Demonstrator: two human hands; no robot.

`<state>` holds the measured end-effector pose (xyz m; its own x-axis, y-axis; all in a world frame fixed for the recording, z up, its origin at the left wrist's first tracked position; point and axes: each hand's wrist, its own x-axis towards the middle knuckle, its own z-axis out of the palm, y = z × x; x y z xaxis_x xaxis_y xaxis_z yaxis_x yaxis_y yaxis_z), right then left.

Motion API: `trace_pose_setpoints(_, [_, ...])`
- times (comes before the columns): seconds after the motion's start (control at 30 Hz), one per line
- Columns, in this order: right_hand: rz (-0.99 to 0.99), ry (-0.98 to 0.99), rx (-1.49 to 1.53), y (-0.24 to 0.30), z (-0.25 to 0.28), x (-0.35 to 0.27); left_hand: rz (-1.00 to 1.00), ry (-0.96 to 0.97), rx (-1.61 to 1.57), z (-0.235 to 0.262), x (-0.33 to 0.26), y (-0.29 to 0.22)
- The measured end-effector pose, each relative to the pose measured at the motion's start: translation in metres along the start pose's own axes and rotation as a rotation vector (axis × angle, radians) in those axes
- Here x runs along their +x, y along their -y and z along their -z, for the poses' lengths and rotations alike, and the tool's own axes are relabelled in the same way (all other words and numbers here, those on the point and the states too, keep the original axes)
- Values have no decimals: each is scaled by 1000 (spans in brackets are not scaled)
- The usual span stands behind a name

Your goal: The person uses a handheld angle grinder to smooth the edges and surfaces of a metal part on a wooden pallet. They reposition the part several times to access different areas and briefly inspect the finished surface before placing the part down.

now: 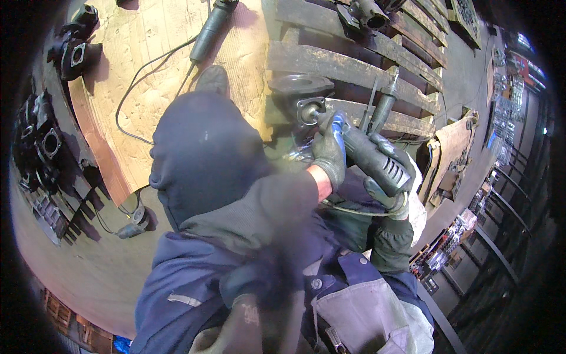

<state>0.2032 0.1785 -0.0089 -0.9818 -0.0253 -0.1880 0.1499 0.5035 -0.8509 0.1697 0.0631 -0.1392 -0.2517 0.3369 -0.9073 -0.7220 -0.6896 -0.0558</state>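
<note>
Tan sheeting [130, 88] across the upper left, creased and lit brightly, with brown edging along its lower left side. Wooden pallet [336, 64] at the upper right, its weathered slats set apart by dark gaps. Dark-clothed bent leg [206, 147] over the sheeting, close to the person's own left forearm. Dark castings [38, 141] heaped at the far left, well apart from the work. Near the pallet's left side, a metal casting [303, 85] with a broad round flange uppermost and a smaller, squarish flange [309, 110] below. Just beside it, a black grinder [374, 156] held at a slant, front end toward the smaller flange, vented rear toward the lower right. Near the grinder, a second dark tool [384, 109] lying tilted by the slats. Gloved right grip [392, 180] closed around the grinder's rear body. Gloved left grip [331, 147], blue at the fingertips, closed about its front end. Below both, a pale cord [365, 212] curving past the right wrist. Smallest, a shiny metal tip [320, 114] at the flange's opening; cannot tell whether inside or only in front.
</note>
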Motion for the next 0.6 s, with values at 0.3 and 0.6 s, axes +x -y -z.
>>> trace_pose_setpoints(0.3, [-6, -71, 54, 3, -4, -4, -185, -26, 216, -9, -22, -15])
trace_pose_setpoints(0.6, [114, 135, -223, 12, 3, -2, 69, 367, 90, 18, 2, -9])
